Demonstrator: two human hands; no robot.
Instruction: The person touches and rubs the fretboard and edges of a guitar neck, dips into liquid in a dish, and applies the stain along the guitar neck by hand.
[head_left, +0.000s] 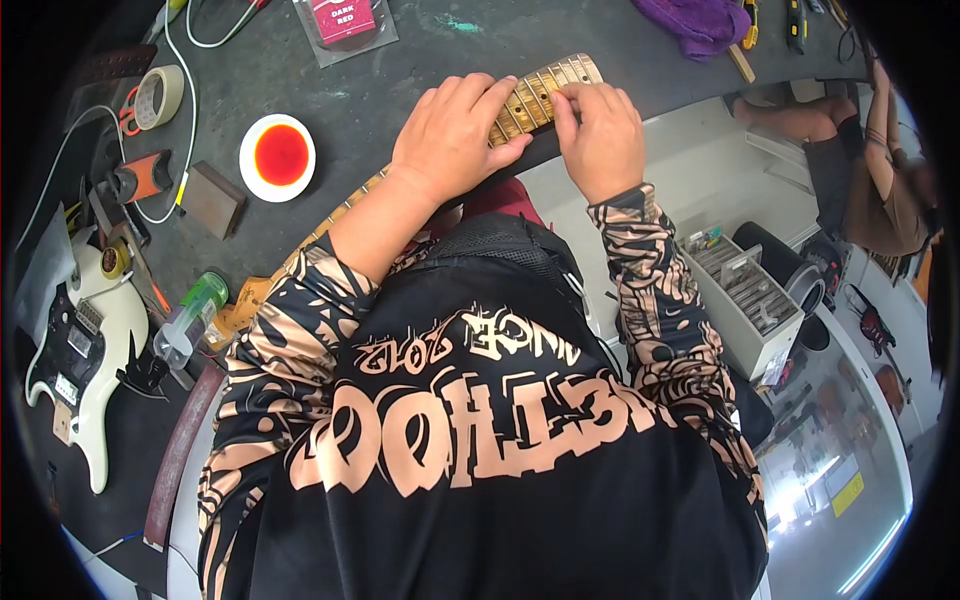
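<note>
A guitar neck (520, 112) with metal frets and dark dot inlays lies slantwise along the near edge of the bench, its pale end (578, 70) at the upper right. My left hand (450, 135) is laid across the neck, holding it with the fingers on the far side and the thumb on the near side. Close to the pale end, my right hand (605, 140) is closed in a pinch at the fretboard. Whatever its fingertips hold, if anything, is too small to make out. To the left stands a white dish (248, 160) of red liquid.
On the dark bench (370, 95) lie a "DARK RED" packet (345, 20), masking tape (158, 98), a brown block (215, 200), a purple cloth (690, 22) and cables. A white guitar body (110, 350) is at left. Another person (880, 190) sits at right.
</note>
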